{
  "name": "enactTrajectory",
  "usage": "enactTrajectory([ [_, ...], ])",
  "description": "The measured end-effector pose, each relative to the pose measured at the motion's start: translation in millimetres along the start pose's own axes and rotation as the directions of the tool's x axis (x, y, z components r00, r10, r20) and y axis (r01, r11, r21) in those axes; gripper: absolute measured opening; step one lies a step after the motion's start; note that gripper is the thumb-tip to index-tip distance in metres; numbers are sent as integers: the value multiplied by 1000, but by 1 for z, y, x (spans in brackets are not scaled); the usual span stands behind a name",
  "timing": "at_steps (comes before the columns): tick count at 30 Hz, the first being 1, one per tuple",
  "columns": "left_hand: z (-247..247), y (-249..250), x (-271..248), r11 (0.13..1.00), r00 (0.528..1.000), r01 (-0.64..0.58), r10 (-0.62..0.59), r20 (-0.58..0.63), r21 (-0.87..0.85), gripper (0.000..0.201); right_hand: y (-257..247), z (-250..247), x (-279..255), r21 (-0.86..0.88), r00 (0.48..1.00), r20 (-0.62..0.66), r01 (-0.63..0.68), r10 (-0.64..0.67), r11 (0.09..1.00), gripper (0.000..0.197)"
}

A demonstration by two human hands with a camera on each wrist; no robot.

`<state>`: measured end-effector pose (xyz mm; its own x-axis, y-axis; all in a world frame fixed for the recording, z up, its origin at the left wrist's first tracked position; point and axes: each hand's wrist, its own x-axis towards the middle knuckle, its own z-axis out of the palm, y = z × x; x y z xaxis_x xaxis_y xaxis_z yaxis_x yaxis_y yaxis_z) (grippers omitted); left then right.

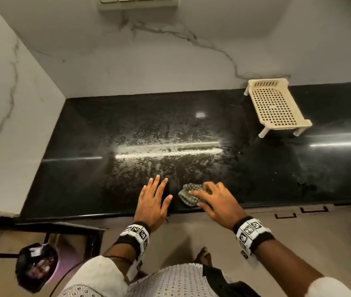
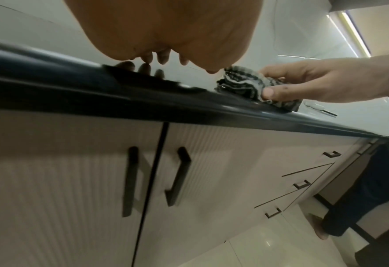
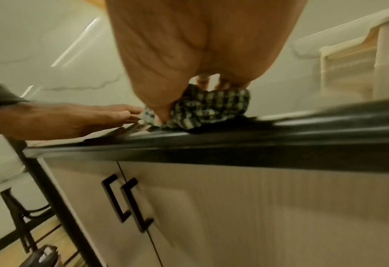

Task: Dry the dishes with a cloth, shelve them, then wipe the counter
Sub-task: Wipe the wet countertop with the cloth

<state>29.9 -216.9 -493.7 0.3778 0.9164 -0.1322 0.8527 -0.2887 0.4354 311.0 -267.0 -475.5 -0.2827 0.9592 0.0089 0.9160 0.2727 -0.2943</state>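
At the near edge of the black counter [image 1: 67, 168] my right hand [image 1: 217, 202] clutches a crumpled green-checked cloth [image 1: 188, 195]; my left hand [image 1: 152, 200] lies flat beside it, fingers straight. Farther back stands a cream perforated rack [image 1: 275, 106].

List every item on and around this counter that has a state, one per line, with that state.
cloth: bunched, on the counter's front edge, gripped.
right hand: fingers curled on the cloth.
left hand: flat, fingers spread on the counter.
counter: streaked with wet smears.
rack: upright, empty.
cabinet doors: closed.
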Motion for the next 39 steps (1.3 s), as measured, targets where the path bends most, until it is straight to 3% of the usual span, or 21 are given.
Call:
enactTrajectory([
  [2, 9, 15, 5, 1000, 1000, 11, -11, -2, 17, 70, 26, -10, -8, -5, 999, 38, 38, -38, 999, 43],
  [4, 14, 27, 7, 1000, 1000, 7, -7, -10, 25, 68, 51, -19, -15, 89, 985, -47, -162, 167, 983, 43],
  [5, 17, 35, 8, 1000, 1000, -1, 1, -12, 28, 66, 62, -23, -20, 130, 954, -86, -274, 286, 953, 44],
  [7, 22, 47, 9, 999, 1000, -18, 18, -12, 36, 64, 72, -25, -29, 120, 925, -112, -349, 362, 929, 45],
  [11, 27, 64, 15, 997, 998, -62, 61, 23, 46, 64, 87, -32, -50, 17, 999, 26, -41, 41, 999, 44],
  [12, 28, 68, 18, 996, 997, -74, 73, 27, 40, 64, 98, -36, -53, 16, 999, 34, -39, 38, 999, 44],
  [14, 27, 73, 24, 996, 996, -86, 85, 32, 34, 65, 116, -41, -54, 88, 976, -52, -206, 211, 975, 44],
  [15, 28, 76, 28, 996, 996, -85, 84, 37, 36, 66, 123, -43, -55, 134, 939, -102, -314, 328, 940, 44],
  [17, 28, 82, 33, 997, 996, -74, 73, 48, 30, 71, 123, -44, -57, 137, 908, -130, -382, 399, 914, 45],
  [21, 34, 93, 40, 999, 999, -33, 34, 42, -8, 76, 124, -51, -76, 63, 997, 49, -63, 60, 996, 45],
  [23, 39, 96, 44, 1000, 999, -18, 18, 28, -6, 74, 144, -56, -78, 27, 998, 62, -32, 30, 999, 44],
  [24, 41, 98, 44, 1000, 1000, -11, 11, 20, 2, 73, 154, -57, -78, 42, 993, 20, -117, 117, 992, 45],
  [26, 46, 104, 44, 1000, 1000, 6, -7, 10, 17, 72, 168, -59, -78, 122, 919, -99, -369, 381, 921, 47],
  [27, 47, 108, 45, 1000, 1000, 18, -19, 5, 21, 73, 170, -59, -78, 136, 881, -138, -435, 452, 890, 47],
  [28, 48, 111, 44, 999, 1000, 28, -29, 2, 24, 73, 169, -57, -78, 114, 876, -155, -444, 457, 889, 48],
  [29, 49, 114, 45, 999, 999, 35, -35, -6, 30, 73, 168, -57, -80, 78, 907, -139, -389, 397, 918, 47],
  [31, 52, 126, 49, 998, 999, 45, -44, -27, 39, 73, 172, -62, -89, 40, 989, -16, -144, 145, 989, 47],
  [33, 56, 144, 54, 997, 995, 70, -68, -66, 34, 73, 197, -74, -89, 27, 998, 56, 2, -3, 1000, 47],
  [37, 74, 183, 63, 991, 986, 135, -133, -102, 15, 73, 238, -86, -57, 38, 986, -59, -154, 156, 987, 41],
  [39, 87, 197, 65, 987, 983, 162, -159, -87, 24, 74, 238, -85, -42, -48, 999, -33, -40, 38, 998, 40],
])
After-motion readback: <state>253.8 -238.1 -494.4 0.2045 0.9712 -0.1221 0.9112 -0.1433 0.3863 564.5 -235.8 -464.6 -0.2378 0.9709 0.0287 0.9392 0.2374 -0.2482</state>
